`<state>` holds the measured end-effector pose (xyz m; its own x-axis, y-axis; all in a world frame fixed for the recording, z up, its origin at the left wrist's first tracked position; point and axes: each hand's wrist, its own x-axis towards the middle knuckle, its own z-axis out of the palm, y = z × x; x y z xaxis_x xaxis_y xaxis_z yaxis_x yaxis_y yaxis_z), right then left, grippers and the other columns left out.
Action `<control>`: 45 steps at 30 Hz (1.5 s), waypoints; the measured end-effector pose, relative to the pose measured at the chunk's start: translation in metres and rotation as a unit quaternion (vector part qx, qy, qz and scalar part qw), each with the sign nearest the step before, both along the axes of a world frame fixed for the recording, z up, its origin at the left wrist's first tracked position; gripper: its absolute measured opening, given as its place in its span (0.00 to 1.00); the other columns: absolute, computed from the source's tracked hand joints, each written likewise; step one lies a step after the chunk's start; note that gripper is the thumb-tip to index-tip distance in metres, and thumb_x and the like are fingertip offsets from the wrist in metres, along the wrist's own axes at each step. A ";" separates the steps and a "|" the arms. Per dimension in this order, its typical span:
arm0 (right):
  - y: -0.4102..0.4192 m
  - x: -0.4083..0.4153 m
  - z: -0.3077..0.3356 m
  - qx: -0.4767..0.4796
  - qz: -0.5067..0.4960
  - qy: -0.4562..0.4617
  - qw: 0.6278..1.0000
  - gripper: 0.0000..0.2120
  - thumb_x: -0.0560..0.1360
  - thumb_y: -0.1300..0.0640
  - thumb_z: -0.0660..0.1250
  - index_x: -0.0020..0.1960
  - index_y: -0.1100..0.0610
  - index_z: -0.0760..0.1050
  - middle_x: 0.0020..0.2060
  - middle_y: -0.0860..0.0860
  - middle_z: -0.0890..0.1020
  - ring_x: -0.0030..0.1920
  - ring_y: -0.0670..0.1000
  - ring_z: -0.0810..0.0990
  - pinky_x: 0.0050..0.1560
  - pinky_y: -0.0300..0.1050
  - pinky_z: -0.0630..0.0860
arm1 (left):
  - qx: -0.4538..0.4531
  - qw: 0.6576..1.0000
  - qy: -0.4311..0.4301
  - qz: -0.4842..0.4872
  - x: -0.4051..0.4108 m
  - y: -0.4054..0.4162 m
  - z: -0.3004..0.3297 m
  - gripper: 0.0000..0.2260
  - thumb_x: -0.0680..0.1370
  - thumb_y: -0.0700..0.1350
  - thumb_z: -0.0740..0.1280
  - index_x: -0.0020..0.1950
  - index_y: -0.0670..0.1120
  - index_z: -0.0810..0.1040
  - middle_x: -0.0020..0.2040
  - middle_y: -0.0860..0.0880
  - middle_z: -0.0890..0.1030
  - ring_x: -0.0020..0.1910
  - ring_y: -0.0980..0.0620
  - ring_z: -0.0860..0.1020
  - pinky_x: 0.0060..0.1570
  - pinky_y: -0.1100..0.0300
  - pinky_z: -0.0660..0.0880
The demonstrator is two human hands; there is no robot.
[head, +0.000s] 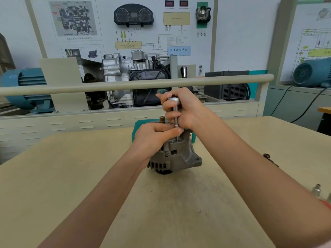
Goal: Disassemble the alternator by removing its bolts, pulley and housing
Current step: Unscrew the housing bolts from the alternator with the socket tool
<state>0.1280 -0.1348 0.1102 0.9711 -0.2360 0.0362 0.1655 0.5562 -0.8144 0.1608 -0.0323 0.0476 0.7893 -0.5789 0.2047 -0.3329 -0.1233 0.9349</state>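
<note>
1. Gripping the socket driver [175,111] in my right hand [180,108], I keep it plumb.
2. My left hand [154,135] fingers [176,130] pinch its tip onto the bolt (hidden).
3. The alternator [176,156] stands mid-tabletop [71,167]; steady it.

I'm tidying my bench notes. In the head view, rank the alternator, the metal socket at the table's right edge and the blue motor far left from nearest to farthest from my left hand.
From the left hand:
1. Alternator, directly under it, touching.
2. Metal socket, near the right table edge.
3. Blue motor, far left behind the rail.
</note>
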 end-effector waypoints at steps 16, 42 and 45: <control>0.000 0.005 0.004 -0.035 -0.057 0.048 0.997 0.11 0.77 0.66 0.48 0.42 0.58 0.67 0.25 0.46 0.68 0.16 0.41 0.64 0.17 0.32 0.50 | 0.029 0.999 -0.029 -0.004 -0.002 0.000 0.001 0.10 0.72 0.53 0.73 0.52 0.53 0.85 0.47 0.53 0.85 0.53 0.51 0.81 0.62 0.46 0.74; 0.009 0.001 0.002 -0.083 -0.031 0.016 0.996 0.12 0.77 0.64 0.51 0.53 0.53 0.70 0.24 0.46 0.69 0.17 0.41 0.63 0.17 0.32 0.50 | 0.016 0.999 -0.045 0.000 0.000 0.000 0.000 0.06 0.72 0.51 0.73 0.47 0.52 0.85 0.46 0.52 0.85 0.54 0.48 0.80 0.62 0.44 0.73; 0.026 0.004 -0.006 -0.085 -0.246 -0.022 0.965 0.10 0.80 0.63 0.51 0.42 0.59 0.68 0.26 0.51 0.68 0.19 0.45 0.66 0.16 0.33 0.56 | 0.017 0.998 -0.061 0.027 -0.001 -0.004 -0.001 0.04 0.73 0.45 0.71 0.39 0.54 0.82 0.45 0.49 0.84 0.55 0.44 0.79 0.62 0.41 0.71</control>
<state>0.1323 -0.1088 0.1046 0.7397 -0.6553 0.1531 0.4113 0.2601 -0.8736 0.1601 -0.0359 0.0467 0.7903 -0.5441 0.2816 -0.4353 -0.1753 0.8830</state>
